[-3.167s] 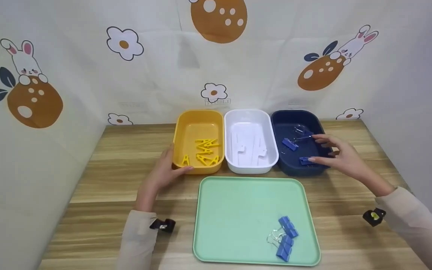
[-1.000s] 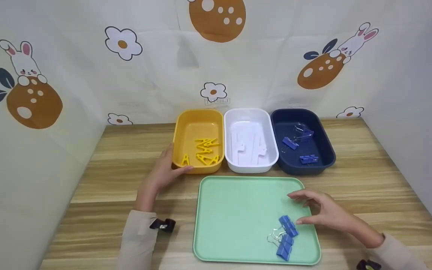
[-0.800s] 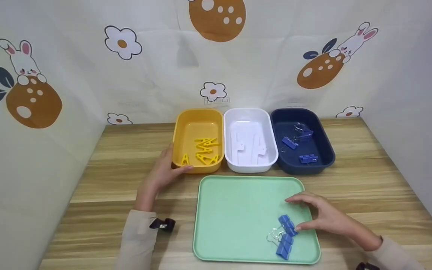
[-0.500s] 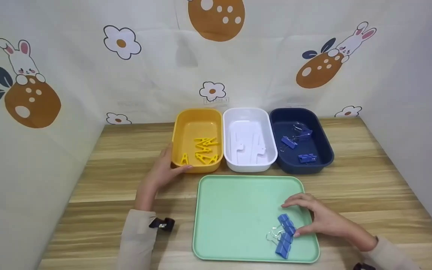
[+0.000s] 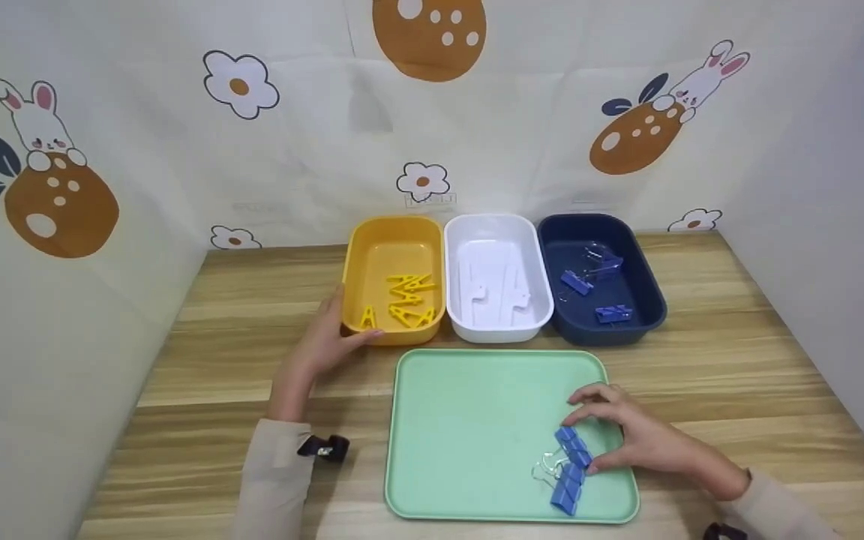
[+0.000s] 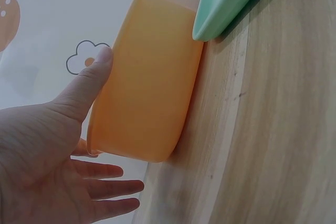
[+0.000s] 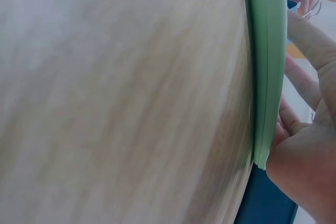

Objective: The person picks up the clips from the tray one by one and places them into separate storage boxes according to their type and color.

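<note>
My left hand (image 5: 319,337) rests against the left front corner of the yellow bin (image 5: 353,262), thumb along its rim. In the left wrist view the other fingers (image 6: 115,189) spread out straight. My right hand (image 5: 642,435) is over the right side of the green tray (image 5: 477,420), pinching a blue binder clip (image 5: 573,444) lengthwise between thumb and index finger. A second blue binder clip (image 5: 567,491) lies touching it, their wire handles pointing left. The right wrist view mostly hides the clips behind the tray edge (image 7: 268,77).
Yellow clothespins (image 5: 411,296), several of them, lie in the yellow bin. Beside it stands a white bin (image 5: 498,229) holding white pieces (image 5: 520,301), then a navy bin (image 5: 653,304) with blue binder clips (image 5: 613,313). A patterned backdrop (image 5: 312,165) rises behind.
My right hand has come from the navy bin down to the tray, and its thumb and index finger have closed onto the upper binder clip. The left hand has stayed at the yellow bin.
</note>
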### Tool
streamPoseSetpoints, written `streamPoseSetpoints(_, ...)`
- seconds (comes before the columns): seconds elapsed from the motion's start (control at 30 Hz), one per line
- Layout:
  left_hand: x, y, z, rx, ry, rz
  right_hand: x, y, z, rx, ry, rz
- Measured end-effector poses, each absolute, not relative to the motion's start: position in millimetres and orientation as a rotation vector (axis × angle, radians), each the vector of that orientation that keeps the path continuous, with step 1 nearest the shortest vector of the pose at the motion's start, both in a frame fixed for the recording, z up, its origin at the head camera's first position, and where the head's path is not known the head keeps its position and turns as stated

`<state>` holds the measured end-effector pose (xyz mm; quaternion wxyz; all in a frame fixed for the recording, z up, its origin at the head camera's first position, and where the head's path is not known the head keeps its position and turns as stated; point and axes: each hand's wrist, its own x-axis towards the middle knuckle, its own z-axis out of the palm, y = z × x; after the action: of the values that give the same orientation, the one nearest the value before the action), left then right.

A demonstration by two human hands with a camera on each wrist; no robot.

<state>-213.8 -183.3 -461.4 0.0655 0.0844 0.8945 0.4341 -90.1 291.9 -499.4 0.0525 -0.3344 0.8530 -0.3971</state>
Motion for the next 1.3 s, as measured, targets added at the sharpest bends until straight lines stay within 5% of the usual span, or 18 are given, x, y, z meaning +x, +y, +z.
streamPoseSetpoints(1.3, -214, -184, -462, 0.288, 2.735, 1.277, -108, 295, -480, -0.9, 2.547, -1.406)
